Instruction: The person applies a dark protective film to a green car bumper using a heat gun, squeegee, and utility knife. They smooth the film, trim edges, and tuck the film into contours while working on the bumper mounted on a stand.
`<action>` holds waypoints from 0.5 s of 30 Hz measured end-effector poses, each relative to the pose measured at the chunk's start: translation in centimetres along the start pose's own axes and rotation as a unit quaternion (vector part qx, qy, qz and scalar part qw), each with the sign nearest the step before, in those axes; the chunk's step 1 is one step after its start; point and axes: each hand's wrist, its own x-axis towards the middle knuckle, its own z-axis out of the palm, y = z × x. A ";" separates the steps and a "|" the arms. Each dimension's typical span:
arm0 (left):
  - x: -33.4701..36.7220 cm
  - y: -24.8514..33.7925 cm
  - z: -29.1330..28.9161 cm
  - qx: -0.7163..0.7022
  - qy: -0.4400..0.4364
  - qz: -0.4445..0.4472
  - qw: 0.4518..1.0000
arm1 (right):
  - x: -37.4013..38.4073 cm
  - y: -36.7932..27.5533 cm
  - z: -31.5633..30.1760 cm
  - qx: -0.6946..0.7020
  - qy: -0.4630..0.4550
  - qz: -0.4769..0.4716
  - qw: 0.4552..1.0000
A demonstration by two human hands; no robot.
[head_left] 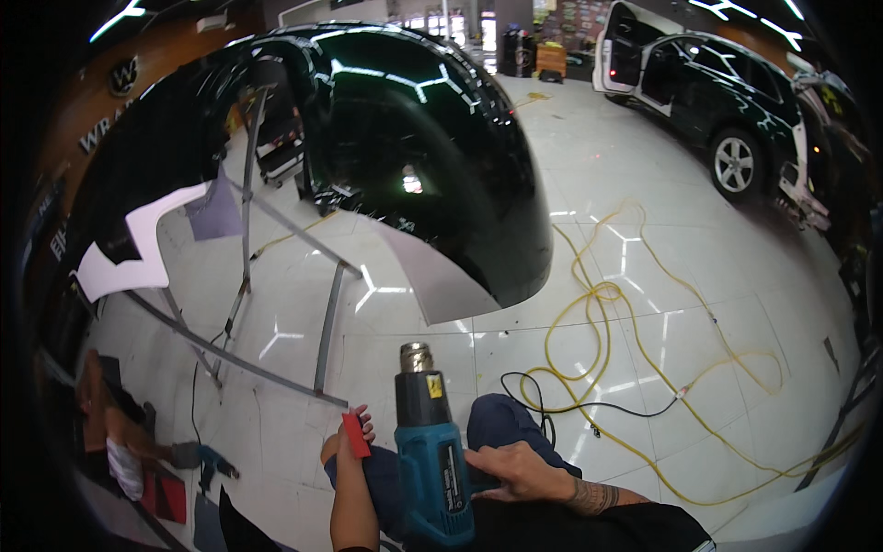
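Note:
My right hand is closed around the handle of a teal and black heat gun, its metal nozzle pointing up and away from me. In my left hand, resting by my knee, is a flat red squeegee, with the fingers curled beside it. Ahead of both hands, a large glossy dark green car body panel is propped on a grey metal stand. Pale film edges hang from its lower side, apart from the nozzle. White film also hangs from its left part.
A yellow cord lies looped on the shiny tiled floor at right, joined to a black cable. At lower left another person's arm is near a second heat gun. A dark car with an open door stands far right.

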 end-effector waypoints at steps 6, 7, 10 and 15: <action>-2.6 0.0 5.4 0.047 0.042 0.029 0.998 | 0.7 1.0 0.3 0.003 0.012 0.002 1.000; -2.8 0.1 5.9 0.055 0.051 0.030 0.997 | 0.9 1.1 0.1 -0.003 0.013 -0.004 1.000; -2.9 -0.1 7.0 0.027 0.068 0.024 0.997 | 1.6 1.4 -0.2 -0.009 0.018 -0.017 1.000; -2.1 -0.8 7.6 0.043 0.112 0.012 0.993 | 2.3 1.8 -0.5 -0.002 0.027 -0.032 0.999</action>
